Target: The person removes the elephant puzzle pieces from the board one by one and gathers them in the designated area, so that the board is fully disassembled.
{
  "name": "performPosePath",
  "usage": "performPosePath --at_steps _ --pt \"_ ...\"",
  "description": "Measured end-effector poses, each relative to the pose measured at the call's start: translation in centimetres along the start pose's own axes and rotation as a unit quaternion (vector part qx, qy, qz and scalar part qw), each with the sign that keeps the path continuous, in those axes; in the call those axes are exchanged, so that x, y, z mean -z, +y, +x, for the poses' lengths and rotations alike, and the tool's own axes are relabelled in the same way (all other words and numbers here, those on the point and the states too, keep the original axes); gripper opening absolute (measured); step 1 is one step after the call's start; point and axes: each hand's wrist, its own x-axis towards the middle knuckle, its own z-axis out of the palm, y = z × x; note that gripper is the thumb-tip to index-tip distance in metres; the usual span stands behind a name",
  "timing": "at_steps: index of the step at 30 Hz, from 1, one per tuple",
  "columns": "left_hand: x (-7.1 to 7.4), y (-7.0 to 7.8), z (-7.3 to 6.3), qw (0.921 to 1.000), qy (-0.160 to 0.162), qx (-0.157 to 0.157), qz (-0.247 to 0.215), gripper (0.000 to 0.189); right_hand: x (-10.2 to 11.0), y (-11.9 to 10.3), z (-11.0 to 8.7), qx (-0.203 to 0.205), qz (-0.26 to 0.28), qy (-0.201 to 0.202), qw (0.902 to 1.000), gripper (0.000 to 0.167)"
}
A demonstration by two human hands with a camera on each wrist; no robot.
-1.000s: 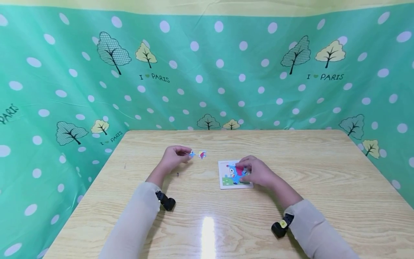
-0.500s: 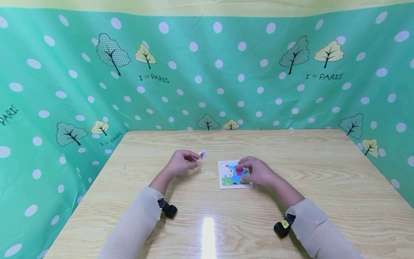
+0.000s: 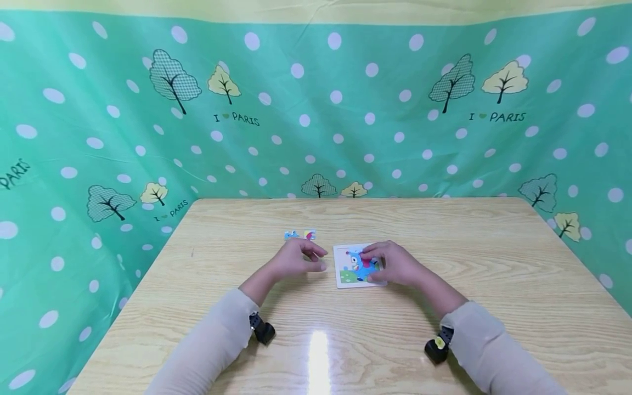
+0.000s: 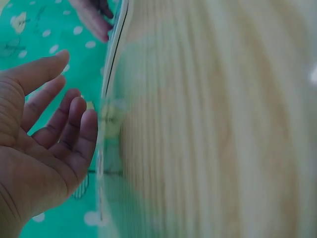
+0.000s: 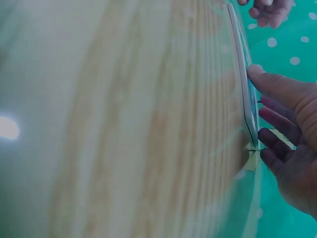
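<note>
A square jigsaw puzzle board [image 3: 346, 278] with a white rim lies flat on the table, its picture a blue cartoon animal with red on its back. My right hand [image 3: 396, 265] rests over its right side, thumb and fingertips spread on the picture; the part under the palm is hidden. In the right wrist view the thumb [image 5: 277, 85] meets the board near its edge. Left of the board, my left hand [image 3: 298, 260] hovers with loosely bent fingers and holds nothing. Just beyond it lie a blue puzzle piece [image 3: 291, 235] and a yellow-and-red puzzle piece [image 3: 309, 234].
The wooden table [image 3: 454, 236] reaches back to a green dotted curtain [image 3: 276, 159] that also hangs along both sides. Light glares off the table's near middle [image 3: 318, 362]. A small black camera sits on each wrist.
My left hand has moved from beside the loose pieces rightward and nearer to me, stopping by the board's left edge. Both pieces stay where they were. The right hand has barely shifted on the board.
</note>
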Motion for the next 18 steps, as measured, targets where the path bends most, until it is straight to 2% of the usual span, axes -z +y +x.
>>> performPosePath --at_steps 8,12,18 --pt "-1.6 1.4 0.4 0.9984 -0.053 -0.015 0.013 0.035 -0.2 0.2 0.0 0.027 -0.025 0.000 0.9993 0.053" --pt "-2.3 1.8 0.6 0.9972 -0.067 -0.024 0.025 0.036 -0.3 0.2 0.1 0.048 -0.034 -0.001 0.9983 0.054" --pt "-3.1 2.2 1.0 0.9936 -0.081 -0.042 0.067 0.037 -0.2 0.2 0.1 0.054 -0.039 -0.003 0.9978 0.054"
